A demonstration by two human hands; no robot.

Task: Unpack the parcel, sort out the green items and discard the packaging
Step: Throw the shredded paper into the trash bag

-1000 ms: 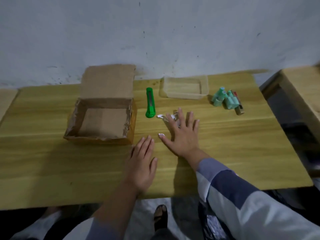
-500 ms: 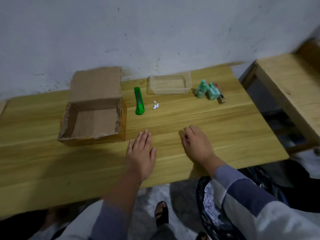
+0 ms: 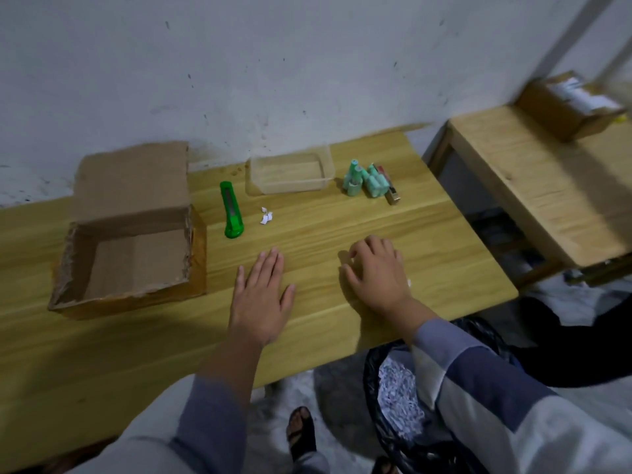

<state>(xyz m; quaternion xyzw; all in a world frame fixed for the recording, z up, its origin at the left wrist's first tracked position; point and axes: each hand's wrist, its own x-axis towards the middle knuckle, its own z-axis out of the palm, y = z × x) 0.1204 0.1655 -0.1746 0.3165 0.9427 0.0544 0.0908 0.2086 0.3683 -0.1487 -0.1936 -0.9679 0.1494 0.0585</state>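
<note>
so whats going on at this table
A person is unpacking a parcel. The cardboard box sits open and looks empty; a green cutter lies beside it. Small green items are grouped right of an empty clear tray. The left hand lies flat; the right hand is curled near the table's edge.

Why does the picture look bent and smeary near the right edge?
Head view: the wide-angle lens curves the light wooden table and wall; the taped brown cardboard parcel at the far right is motion-blurred; light is dim and soft, with faint shadows beside the right hand.
</note>
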